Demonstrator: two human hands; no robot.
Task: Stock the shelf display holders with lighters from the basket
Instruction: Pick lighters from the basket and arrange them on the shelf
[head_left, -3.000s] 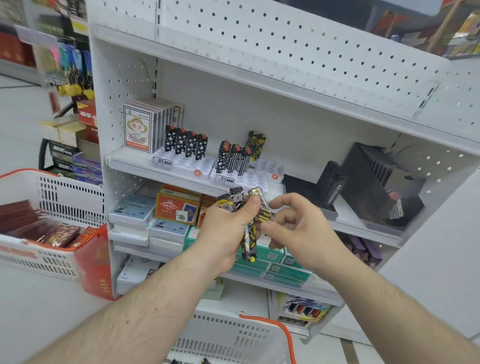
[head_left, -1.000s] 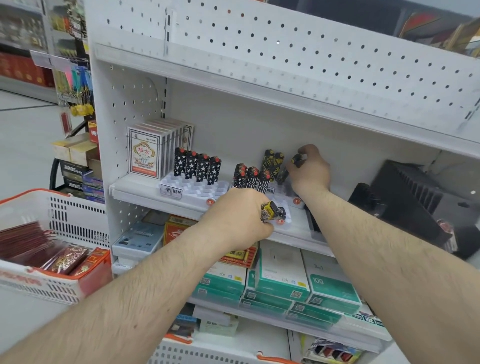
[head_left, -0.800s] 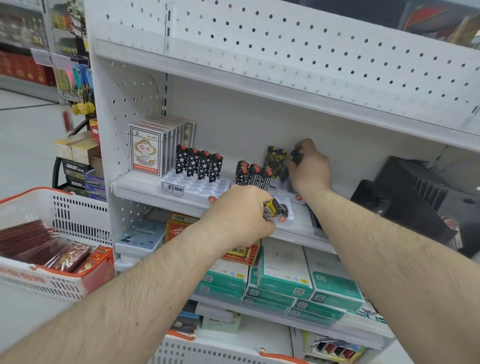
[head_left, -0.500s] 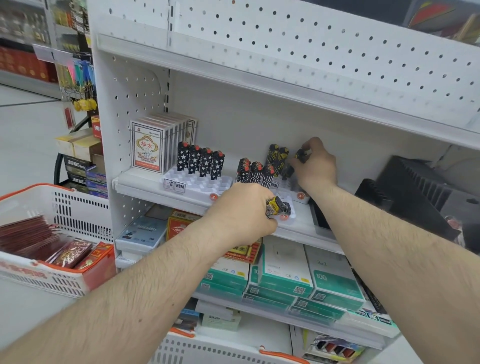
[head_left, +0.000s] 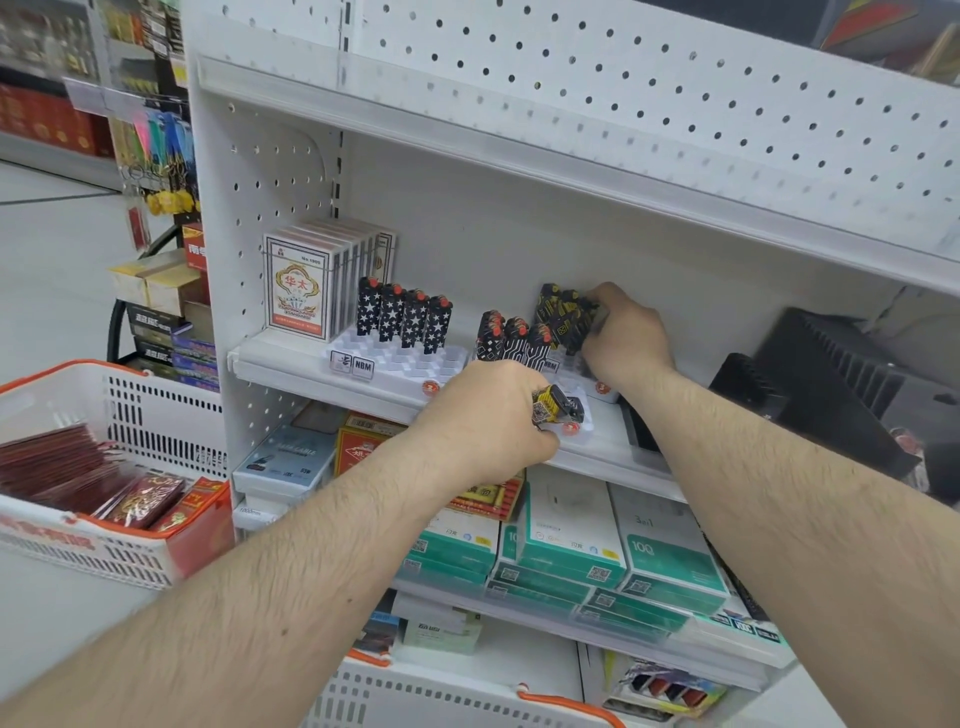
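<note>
1. On the middle shelf (head_left: 291, 364), at its right-hand white display holder (head_left: 582, 415), stand black-and-yellow lighters (head_left: 563, 317) in the back row and three black lighters with red caps (head_left: 511, 340) in front of them, all upright.
2. Right hand (head_left: 623, 332): fingers curled round the rightmost of the black-and-yellow lighters, pinching it at the back row of the holder; whether that lighter is fully seated in its slot cannot be told, as the fingers hide its base.
3. Left hand (head_left: 488, 415): closed into a fist round a small bundle of spare lighters (head_left: 553, 408), whose yellow-and-black ends stick out to the right, just above the front edge of the same holder.
4. Left display holder (head_left: 410, 361): a white slotted tray beside the first, carrying four star-patterned lighters (head_left: 402, 317) in one upright row, with bare slots in front.
5. Card boxes (head_left: 311, 280): a white row standing at the shelf's left end, just beside the star-patterned lighters.
6. Green-and-white boxes (head_left: 597, 551): stacked flat on the shelf below.
7. Black stand (head_left: 831, 384): a dark ribbed rack at the right end of the middle shelf.
8. Basket (head_left: 156, 415): white with an orange rim, at far left, holding red packets (head_left: 78, 467); a second basket rim (head_left: 467, 691) shows at the lower edge.
</note>
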